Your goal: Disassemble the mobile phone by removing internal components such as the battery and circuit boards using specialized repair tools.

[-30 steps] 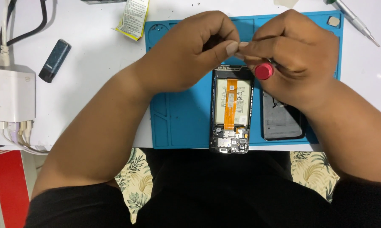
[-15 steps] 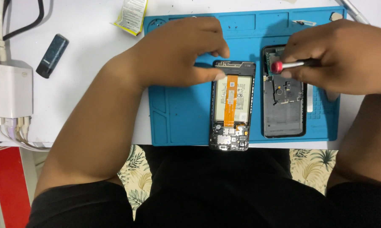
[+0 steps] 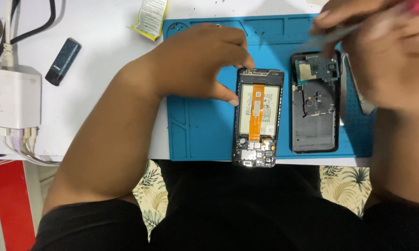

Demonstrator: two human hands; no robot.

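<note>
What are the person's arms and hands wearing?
Both arms are bare up to short black sleeves near the shoulders. No gloves and no watch show. The left hand has a thin ring on one finger. The right hand is blurred, so small details cannot be told.

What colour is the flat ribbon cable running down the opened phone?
Orange ribbon cable, clearest in the head view.

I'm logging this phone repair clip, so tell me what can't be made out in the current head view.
- Right hand: motion-blurred and cut by the top and right edges.
- Tool it holds: smeared, tip unreadable.
- Left hand: its fingertips hide the opened phone's top left corner.
- Back cover: its right edge is hidden under the right hand.
- Blue mat: right end covered.
</note>
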